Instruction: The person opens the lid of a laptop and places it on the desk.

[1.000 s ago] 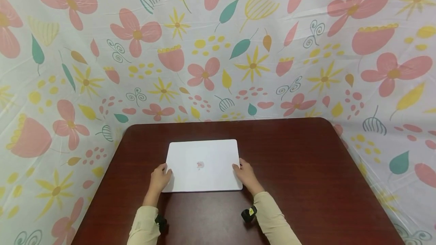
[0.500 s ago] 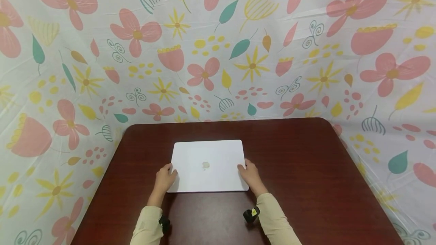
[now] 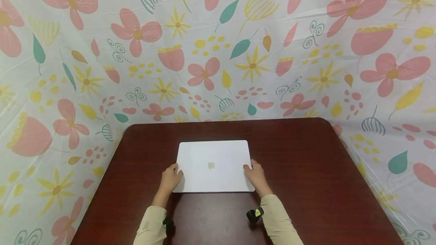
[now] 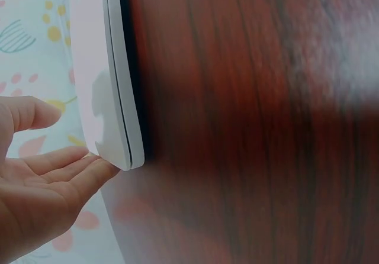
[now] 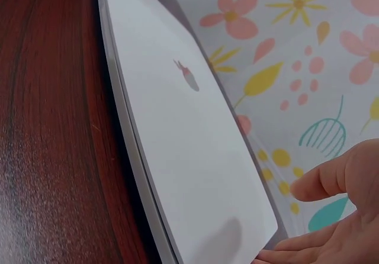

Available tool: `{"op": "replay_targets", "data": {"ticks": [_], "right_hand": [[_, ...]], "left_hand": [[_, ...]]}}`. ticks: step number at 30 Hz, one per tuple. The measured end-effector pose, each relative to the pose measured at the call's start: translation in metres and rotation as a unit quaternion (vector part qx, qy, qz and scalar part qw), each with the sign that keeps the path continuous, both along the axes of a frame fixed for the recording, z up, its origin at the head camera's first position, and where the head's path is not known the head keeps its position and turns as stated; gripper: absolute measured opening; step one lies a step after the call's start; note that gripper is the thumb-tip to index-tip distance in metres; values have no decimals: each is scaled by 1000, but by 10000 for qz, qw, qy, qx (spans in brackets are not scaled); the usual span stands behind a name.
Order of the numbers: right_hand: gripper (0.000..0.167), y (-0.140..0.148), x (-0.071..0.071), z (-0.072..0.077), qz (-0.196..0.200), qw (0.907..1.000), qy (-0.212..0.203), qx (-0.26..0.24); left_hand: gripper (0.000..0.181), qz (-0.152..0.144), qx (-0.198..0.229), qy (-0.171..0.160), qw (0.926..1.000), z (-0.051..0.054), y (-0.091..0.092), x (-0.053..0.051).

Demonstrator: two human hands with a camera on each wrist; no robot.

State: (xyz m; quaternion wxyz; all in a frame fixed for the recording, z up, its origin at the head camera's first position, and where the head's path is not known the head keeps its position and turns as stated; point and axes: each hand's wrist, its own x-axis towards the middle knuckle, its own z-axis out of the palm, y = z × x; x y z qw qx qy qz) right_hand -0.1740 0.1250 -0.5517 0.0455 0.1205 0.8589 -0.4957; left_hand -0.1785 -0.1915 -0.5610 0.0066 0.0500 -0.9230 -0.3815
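A closed silver laptop (image 3: 214, 179) with an apple logo on its lid lies flat at the middle of the table. At its left side is my left hand (image 3: 171, 179); in the left wrist view its nearly straight fingers (image 4: 83, 175) touch the laptop's edge near a corner, and the thumb stands apart from the lid. My right hand (image 3: 257, 177) is at the opposite side. The right wrist view has its extended fingers (image 5: 308, 249) against the edge, with the thumb raised clear of the lid. Whether any fingertips reach underneath is hidden.
The dark red-brown wooden table (image 3: 299, 169) has rounded far corners. A white cloth (image 3: 218, 67) printed with pink, yellow and green flowers and leaves hangs around its far side and both flanks. Both forearms wear light sleeves (image 3: 281, 218) with small black wrist cameras (image 3: 254, 214).
The laptop has slid to the right along the table, with both hands moving alongside it at its two sides. Its orientation looks about the same.
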Motion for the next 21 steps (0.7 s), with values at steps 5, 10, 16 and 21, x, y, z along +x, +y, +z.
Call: {"op": "replay_targets", "data": {"ticks": [5,10,16,21], "right_hand": [[57,6,0,0,-116,9999,-20,75],[58,11,2,1,-223,9996,-86,125],[58,16,3,2,-311,9993,-78,201],[58,20,4,3,-440,9985,-45,309]], "left_hand": [[43,-96,41,52,9999,0,6,1],[42,-168,119,61,9998,1,12,0],[43,-230,124,51,9996,-2,20,1],[44,-339,95,58,9994,-3,26,1]]}}
